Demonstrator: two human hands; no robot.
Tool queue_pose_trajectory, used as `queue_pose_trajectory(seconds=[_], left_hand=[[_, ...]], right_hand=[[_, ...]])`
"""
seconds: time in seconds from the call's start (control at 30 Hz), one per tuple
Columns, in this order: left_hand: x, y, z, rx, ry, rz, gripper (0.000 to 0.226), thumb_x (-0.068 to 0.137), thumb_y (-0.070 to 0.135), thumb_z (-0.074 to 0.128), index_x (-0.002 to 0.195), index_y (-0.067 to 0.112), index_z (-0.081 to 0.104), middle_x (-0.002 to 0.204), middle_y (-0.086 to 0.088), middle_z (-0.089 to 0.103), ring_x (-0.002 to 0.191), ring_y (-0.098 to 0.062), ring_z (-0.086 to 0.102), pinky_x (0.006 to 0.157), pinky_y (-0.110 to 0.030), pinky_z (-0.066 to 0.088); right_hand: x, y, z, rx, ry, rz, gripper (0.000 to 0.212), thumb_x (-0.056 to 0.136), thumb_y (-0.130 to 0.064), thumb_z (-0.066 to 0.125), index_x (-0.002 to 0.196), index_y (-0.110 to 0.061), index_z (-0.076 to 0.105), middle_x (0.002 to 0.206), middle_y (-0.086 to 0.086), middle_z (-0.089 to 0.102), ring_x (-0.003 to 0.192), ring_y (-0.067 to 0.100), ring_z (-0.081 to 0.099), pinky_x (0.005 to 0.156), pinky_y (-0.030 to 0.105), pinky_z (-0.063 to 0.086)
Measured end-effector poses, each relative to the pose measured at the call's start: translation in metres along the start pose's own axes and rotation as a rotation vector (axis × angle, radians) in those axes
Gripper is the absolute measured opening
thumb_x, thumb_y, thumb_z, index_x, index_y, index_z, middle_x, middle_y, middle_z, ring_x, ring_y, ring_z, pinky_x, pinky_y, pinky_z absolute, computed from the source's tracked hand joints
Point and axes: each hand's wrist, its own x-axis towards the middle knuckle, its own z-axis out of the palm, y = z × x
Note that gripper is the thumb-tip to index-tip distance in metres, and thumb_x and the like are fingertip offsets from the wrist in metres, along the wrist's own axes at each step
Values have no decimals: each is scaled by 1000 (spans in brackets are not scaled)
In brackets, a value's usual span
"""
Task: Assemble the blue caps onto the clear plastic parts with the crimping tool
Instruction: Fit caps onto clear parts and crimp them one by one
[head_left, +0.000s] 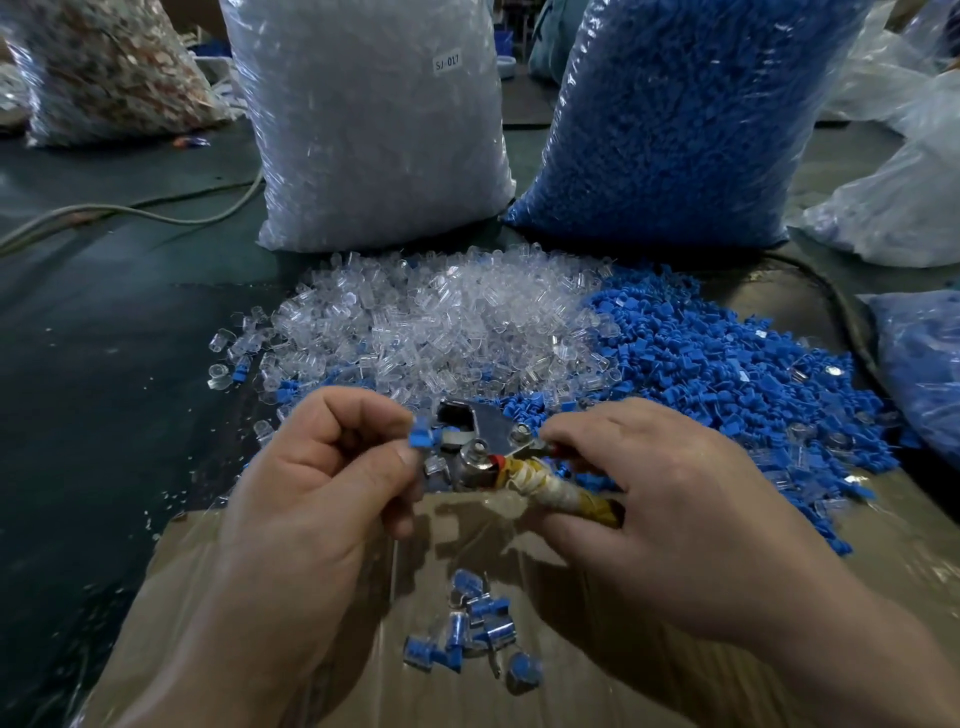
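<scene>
The left hand (311, 467) pinches a blue cap (422, 438) between curled thumb and forefinger, just beside the metal head of the crimping tool (493, 441), whose taped handle the right hand (675, 493) grips, long axis pointing from that hand toward the cap.

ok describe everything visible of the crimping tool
The crimping tool is pliers-like: bare grey metal head with two nuts, a red patch near the pivot, handle wrapped in yellowed tape. Held head-left over the far edge of the cardboard. The right hand grips its handle; the left hand pinches a blue cap at its head.
</scene>
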Motion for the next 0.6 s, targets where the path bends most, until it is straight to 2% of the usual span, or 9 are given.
queue_pose_trajectory(seconds=[0.07, 0.13, 0.2, 0.27, 0.37, 0.47, 0.53, 0.6], left_hand=[[4, 0, -6, -10, 36, -33, 16, 77, 8, 71, 81, 23, 71, 63, -8, 61, 51, -15, 55, 45, -18, 47], [2, -1, -3, 18, -15, -112, 18, 78, 4, 69, 79, 22, 70, 60, -8, 61, 49, -15, 55, 43, -19, 47], [-4, -5, 6, 90, -82, -184, 27, 83, -3, 65, 77, 22, 70, 56, -8, 61, 45, -14, 53, 40, -19, 45], [-7, -7, 15, 169, -101, -206, 29, 87, -1, 63, 77, 26, 70, 53, -8, 61, 43, -15, 51, 39, -21, 43], [-5, -7, 17, 207, -64, -203, 30, 88, 1, 62, 76, 28, 70, 52, -9, 61, 40, -15, 50, 37, -20, 41], [-5, -8, 16, 249, -56, -182, 27, 88, 7, 65, 79, 32, 70, 54, -9, 64, 41, -12, 53, 39, -17, 42], [-6, -10, 17, 291, -63, -147, 22, 85, 15, 66, 83, 36, 69, 56, -7, 67, 43, -10, 55, 41, -16, 43], [-7, -14, 18, 300, -49, -127, 19, 83, 16, 67, 84, 35, 69, 56, -4, 66, 45, -11, 56, 42, -19, 44]], right_hand=[[3, 5, 3, -102, 2, 35, 60, 75, -73, 36, 114, -34, 60, 92, -20, 59, 86, 6, 52, 80, 29, 45], [9, 10, 7, -193, -22, 105, 72, 73, -78, 28, 123, -33, 56, 97, -17, 55, 90, 9, 43, 84, 32, 39], [16, 12, 9, -235, -60, 156, 74, 72, -77, 30, 129, -34, 50, 104, -16, 53, 95, 10, 38, 89, 33, 35], [20, 13, 12, -260, -44, 172, 73, 72, -74, 34, 129, -31, 52, 108, -12, 57, 99, 13, 42, 90, 36, 34], [23, 13, 14, -272, -59, 193, 69, 74, -72, 39, 125, -29, 55, 109, -10, 59, 101, 17, 44, 91, 37, 31], [23, 15, 14, -249, -71, 190, 58, 82, -67, 39, 127, -33, 53, 117, -12, 55, 110, 15, 40, 98, 36, 23], [20, 10, 13, -209, 31, 157, 52, 86, -63, 37, 122, -32, 57, 114, -12, 58, 108, 15, 45, 99, 39, 29], [15, -4, 13, -127, 123, 65, 41, 87, -59, 40, 108, -30, 61, 100, -13, 62, 95, 13, 53, 88, 37, 42]])
